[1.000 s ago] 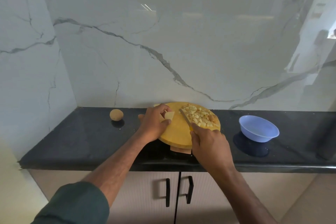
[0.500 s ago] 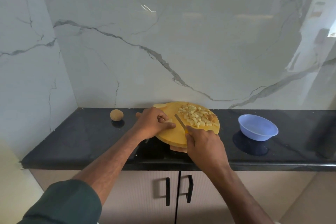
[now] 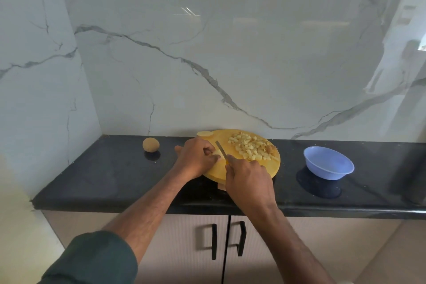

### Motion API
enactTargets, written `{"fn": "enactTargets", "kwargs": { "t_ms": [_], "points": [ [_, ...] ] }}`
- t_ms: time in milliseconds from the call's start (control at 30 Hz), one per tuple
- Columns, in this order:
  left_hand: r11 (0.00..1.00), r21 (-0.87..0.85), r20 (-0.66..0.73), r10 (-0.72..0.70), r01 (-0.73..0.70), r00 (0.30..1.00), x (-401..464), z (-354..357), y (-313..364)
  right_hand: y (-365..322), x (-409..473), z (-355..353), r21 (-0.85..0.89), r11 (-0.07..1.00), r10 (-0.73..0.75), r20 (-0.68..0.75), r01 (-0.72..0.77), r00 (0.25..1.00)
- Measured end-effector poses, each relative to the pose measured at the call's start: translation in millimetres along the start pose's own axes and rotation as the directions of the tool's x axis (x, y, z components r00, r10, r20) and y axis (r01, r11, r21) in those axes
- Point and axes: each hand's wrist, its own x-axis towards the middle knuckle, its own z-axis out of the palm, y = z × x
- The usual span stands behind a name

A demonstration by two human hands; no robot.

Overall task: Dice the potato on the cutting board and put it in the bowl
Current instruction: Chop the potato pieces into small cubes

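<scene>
The potato piece (image 3: 216, 152) lies on the near left part of the round cutting board (image 3: 275, 169), and from the head view, the only one we have, we see our left hand (image 3: 196, 159) curled over it, fingers gripping it to the wood. Our right hand (image 3: 250, 182) is clenched round the handle of the knife (image 3: 220, 149), whose blade stands against the piece just beside our left fingertips. A heap of diced potato (image 3: 250, 148) sits on the far right of the board, and a thin slice (image 3: 204, 133) rests at its far edge. The blue bowl (image 3: 328, 166) stands well apart to the right on the black counter (image 3: 103, 175), with nothing visible in it; a whole potato (image 3: 150, 144) waits to the left.

To cut well here, we judge we should keep our left fingertips tucked back, since the blade is so near them. We should press straight down in even cuts to match the dice already made. The board seems to overhang something beneath it, so heavy pressure near its edge might rock it.
</scene>
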Motion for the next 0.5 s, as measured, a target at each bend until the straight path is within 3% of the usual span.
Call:
{"fn": "enactTargets", "kwargs": {
  "t_ms": [500],
  "points": [
    [0.998,-0.056,0.035,0.004,-0.002,0.999,3.9,1.5,1.7,-4.4,-2.8,1.1,-0.063,0.997,-0.031,0.078,0.036,0.996]
  ]
}}
